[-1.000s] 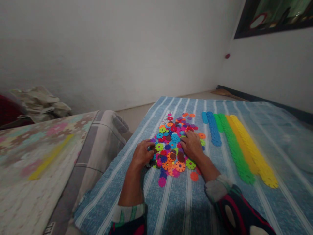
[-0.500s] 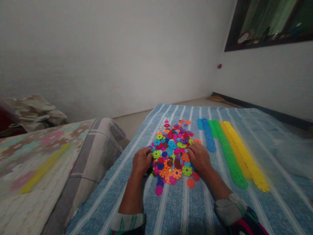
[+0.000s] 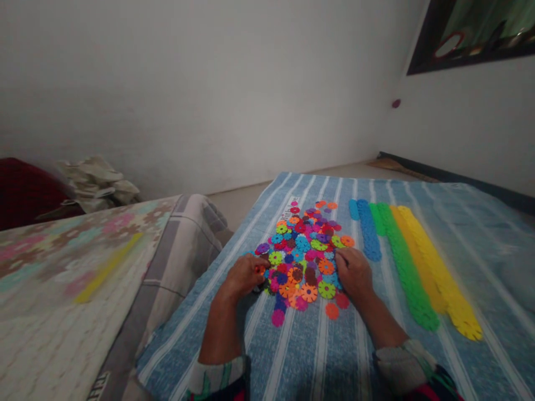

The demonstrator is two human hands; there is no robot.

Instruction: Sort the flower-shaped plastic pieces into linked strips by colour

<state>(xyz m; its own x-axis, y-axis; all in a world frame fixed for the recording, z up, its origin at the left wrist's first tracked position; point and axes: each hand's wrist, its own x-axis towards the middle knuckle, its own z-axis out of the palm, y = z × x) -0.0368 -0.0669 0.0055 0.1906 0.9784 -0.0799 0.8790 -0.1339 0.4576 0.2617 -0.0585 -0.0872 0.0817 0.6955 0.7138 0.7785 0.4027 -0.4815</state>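
Note:
A heap of notched, flower-shaped plastic discs (image 3: pixel 308 292) in many colours lies on the blue-and-white striped cloth (image 3: pixel 305 356). At its left edge, my left hand (image 3: pixel 241 275) is closed, with an orange disc (image 3: pixel 259 269) showing at the fingertips. My right hand (image 3: pixel 355 272) rests at the heap's right side, its fingers curled beside blue and orange discs. Whatever it may hold is hidden. Right of it, discs are laid overlapping in long rows: blue (image 3: pixel 369 231), green (image 3: pixel 407 273), orange (image 3: pixel 420 262) and yellow (image 3: pixel 443 273).
To the left stands another surface with a flowered cover (image 3: pixel 112 223) and a yellow strip (image 3: pixel 109 268) on it. A clear, crumpled plastic sheet or bag (image 3: pixel 512 270) lies at the far right. White walls (image 3: pixel 234 100) enclose the corner behind the table.
My left hand has turned and drawn slightly back from the heap, with an orange disc now showing in it. The right hand's fingers have curled in at the heap's edge. The view has shifted left.

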